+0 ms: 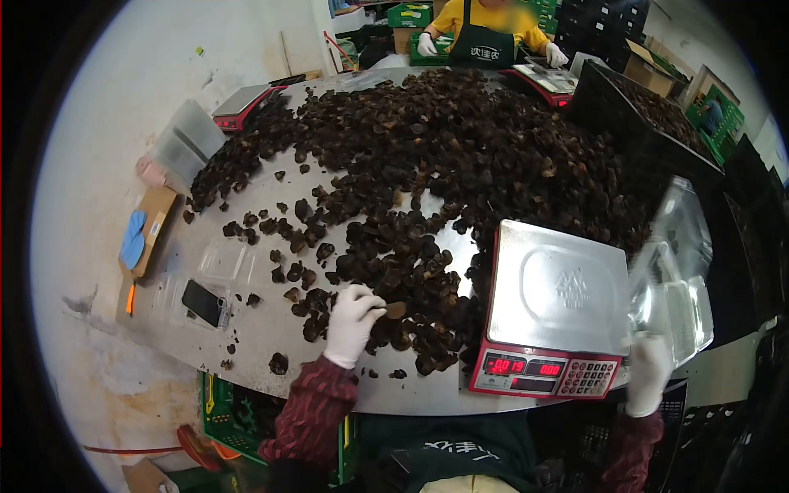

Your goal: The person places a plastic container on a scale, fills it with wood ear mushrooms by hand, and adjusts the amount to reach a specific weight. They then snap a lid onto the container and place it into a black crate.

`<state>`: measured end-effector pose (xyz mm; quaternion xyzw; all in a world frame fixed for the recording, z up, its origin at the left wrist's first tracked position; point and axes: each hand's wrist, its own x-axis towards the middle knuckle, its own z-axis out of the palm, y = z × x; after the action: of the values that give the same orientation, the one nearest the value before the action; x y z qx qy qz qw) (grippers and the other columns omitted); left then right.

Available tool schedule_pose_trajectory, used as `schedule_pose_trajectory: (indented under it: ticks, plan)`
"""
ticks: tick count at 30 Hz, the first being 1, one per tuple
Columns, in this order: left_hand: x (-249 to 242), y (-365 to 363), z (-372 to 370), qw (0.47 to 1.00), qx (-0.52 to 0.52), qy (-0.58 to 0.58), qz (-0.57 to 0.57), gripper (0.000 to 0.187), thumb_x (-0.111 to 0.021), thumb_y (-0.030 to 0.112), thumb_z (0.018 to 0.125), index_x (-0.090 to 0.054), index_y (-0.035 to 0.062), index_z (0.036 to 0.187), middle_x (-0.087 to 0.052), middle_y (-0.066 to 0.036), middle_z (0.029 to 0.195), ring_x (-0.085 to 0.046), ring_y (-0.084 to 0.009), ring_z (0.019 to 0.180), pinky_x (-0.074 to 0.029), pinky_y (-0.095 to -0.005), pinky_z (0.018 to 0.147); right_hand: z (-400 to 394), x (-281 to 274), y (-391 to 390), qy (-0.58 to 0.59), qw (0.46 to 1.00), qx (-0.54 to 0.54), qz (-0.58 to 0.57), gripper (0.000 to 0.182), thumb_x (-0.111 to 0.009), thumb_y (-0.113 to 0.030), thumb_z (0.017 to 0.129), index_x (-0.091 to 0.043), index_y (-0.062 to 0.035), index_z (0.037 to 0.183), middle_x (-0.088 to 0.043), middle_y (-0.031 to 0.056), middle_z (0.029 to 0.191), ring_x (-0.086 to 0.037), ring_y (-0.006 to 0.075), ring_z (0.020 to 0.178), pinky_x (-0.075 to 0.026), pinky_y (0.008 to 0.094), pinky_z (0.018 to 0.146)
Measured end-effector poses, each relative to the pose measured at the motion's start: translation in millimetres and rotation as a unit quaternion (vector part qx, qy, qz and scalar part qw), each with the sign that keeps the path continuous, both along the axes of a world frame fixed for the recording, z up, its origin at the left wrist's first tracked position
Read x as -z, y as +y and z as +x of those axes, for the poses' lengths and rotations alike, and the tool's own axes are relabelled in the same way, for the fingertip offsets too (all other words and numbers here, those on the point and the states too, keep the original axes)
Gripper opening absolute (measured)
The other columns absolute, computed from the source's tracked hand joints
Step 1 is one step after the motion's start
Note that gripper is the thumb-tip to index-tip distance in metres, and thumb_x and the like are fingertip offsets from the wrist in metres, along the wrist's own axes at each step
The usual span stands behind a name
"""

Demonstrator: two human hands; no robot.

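My left hand [352, 324], in a white glove, is over the near edge of a pile of dark brown mushrooms [468, 131] that look like wood ear. Its fingers are pinched, with one brown mushroom [396, 310] at their tips. On the right, my white-gloved right hand [649, 376] grips the near end of a clear plastic clamshell box [667, 287], blurred on its left side. Between the hands stands a red digital scale [559, 308]. Its bare steel pan carries nothing, and the display shows a small negative number.
The mushrooms spread over a steel table [263, 329]. To the left lie a phone [205, 303], a cardboard box [156, 222] and clear tubs [193, 131]. Another scale [242, 105] stands far left. Opposite, a person in a dark apron [481, 37] works beside a third scale [546, 80].
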<state>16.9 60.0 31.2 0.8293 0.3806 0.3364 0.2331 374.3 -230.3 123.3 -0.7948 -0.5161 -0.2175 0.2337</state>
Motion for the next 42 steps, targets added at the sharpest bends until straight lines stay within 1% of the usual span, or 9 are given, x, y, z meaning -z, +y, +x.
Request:
schedule_pose_trajectory:
  ticks: [3, 7, 11, 17, 19, 22, 28, 33, 42]
  plan:
    - [-20, -9, -43, 0.991, -0.026, -0.075, -0.11, 0.011, -0.064, -0.007, 0.077, -0.064, -0.0019, 0.086, -0.058, -0.011, 0.119, -0.061, -0.0146, 0.09, -0.047, -0.0248, 0.08, -48, 9, 33, -0.007, 0.983, -0.14, -0.114, 0.013, -0.072, -0.01, 0.07, -0.062, -0.005, 0.074, -0.053, 0.0084, 0.067, -0.053, 0.0278, 0.065, -0.042, 0.0378, 0.059]
    - [-46, -28, -138, 0.965, -0.184, 0.064, -0.176, 0.005, -0.064, 0.0, 0.078, -0.06, -0.001, 0.081, -0.063, -0.011, 0.072, -0.061, -0.0191, 0.064, -0.047, -0.029, 0.061, -60, 31, 49, 0.07, 0.943, -0.258, -0.201, 0.033, -0.078, -0.024, 0.064, -0.057, -0.0052, 0.081, -0.051, 0.0081, 0.068, -0.051, 0.0281, 0.064, -0.041, 0.0391, 0.059]
    - [-38, -46, -195, 0.934, -0.228, 0.268, -0.057, 0.021, -0.068, 0.0, 0.072, -0.063, 0.0018, 0.092, -0.063, -0.013, 0.086, -0.061, -0.0296, 0.078, -0.049, -0.0341, 0.068, -75, -3, 49, 0.145, 0.979, -0.123, -0.071, 0.048, -0.084, -0.025, 0.057, -0.06, -0.0034, 0.093, -0.053, 0.0082, 0.072, -0.051, 0.0263, 0.065, -0.042, 0.0376, 0.06]
    - [-10, -44, -68, 0.986, -0.082, -0.017, -0.146, 0.037, -0.07, 0.008, 0.075, -0.065, 0.0086, 0.111, -0.062, -0.012, 0.109, -0.059, -0.0269, 0.101, -0.048, -0.033, 0.086, -40, 39, 42, 0.206, 0.975, 0.029, 0.084, 0.028, -0.073, -0.008, 0.077, -0.06, 0.0002, 0.1, -0.047, 0.0057, 0.074, -0.046, 0.0156, 0.065, -0.041, 0.0277, 0.059]
    - [0, -40, -24, 0.996, -0.027, 0.051, -0.067, 0.049, -0.071, 0.013, 0.075, -0.06, 0.0138, 0.122, -0.053, -0.013, 0.124, -0.049, -0.0286, 0.116, -0.043, -0.0351, 0.096, -42, 43, 44, 0.205, 0.974, 0.043, 0.082, 0.028, -0.073, -0.009, 0.078, -0.06, 0.0008, 0.101, -0.048, 0.0059, 0.074, -0.046, 0.0157, 0.064, -0.041, 0.0278, 0.058]
    - [36, -27, 4, 0.987, 0.063, 0.146, -0.021, 0.033, -0.069, 0.007, 0.073, -0.063, 0.009, 0.104, -0.055, -0.01, 0.105, -0.052, -0.0304, 0.104, -0.045, -0.0379, 0.087, -48, 40, 45, 0.241, 0.964, 0.069, 0.09, 0.027, -0.071, -0.012, 0.081, -0.059, 0.0021, 0.101, -0.048, 0.006, 0.075, -0.047, 0.0151, 0.064, -0.042, 0.0283, 0.059]
    - [-3, -4, 18, 0.998, 0.014, 0.059, -0.011, 0.027, -0.067, 0.002, 0.071, -0.063, 0.0106, 0.096, -0.052, -0.007, 0.094, -0.053, -0.0277, 0.095, -0.045, -0.0365, 0.083, -47, 42, 46, 0.322, 0.942, 0.085, 0.047, 0.023, -0.066, -0.018, 0.087, -0.06, 0.002, 0.098, -0.058, 0.0052, 0.081, -0.051, 0.0111, 0.071, -0.043, 0.0252, 0.065]
    - [11, 24, 44, 0.97, 0.062, 0.223, 0.079, 0.074, -0.077, 0.037, 0.068, -0.046, 0.0342, 0.136, -0.032, -0.017, 0.146, -0.036, -0.0423, 0.127, -0.038, -0.0433, 0.1, -39, 60, 50, 0.317, 0.944, 0.089, 0.032, 0.021, -0.065, -0.018, 0.089, -0.061, 0.0023, 0.095, -0.056, 0.0024, 0.07, -0.05, 0.0085, 0.061, -0.041, 0.0233, 0.057]
    - [53, 47, 41, 0.996, -0.003, -0.065, -0.057, 0.018, -0.073, 0.01, 0.072, -0.069, 0.0055, 0.089, -0.061, -0.008, 0.093, -0.058, -0.0239, 0.092, -0.048, -0.0307, 0.079, -53, 34, 60, 0.559, 0.816, 0.127, 0.079, 0.019, -0.062, -0.015, 0.09, -0.063, 0.0029, 0.095, -0.053, -0.0005, 0.058, -0.043, 0.0032, 0.046, -0.033, 0.02, 0.041]
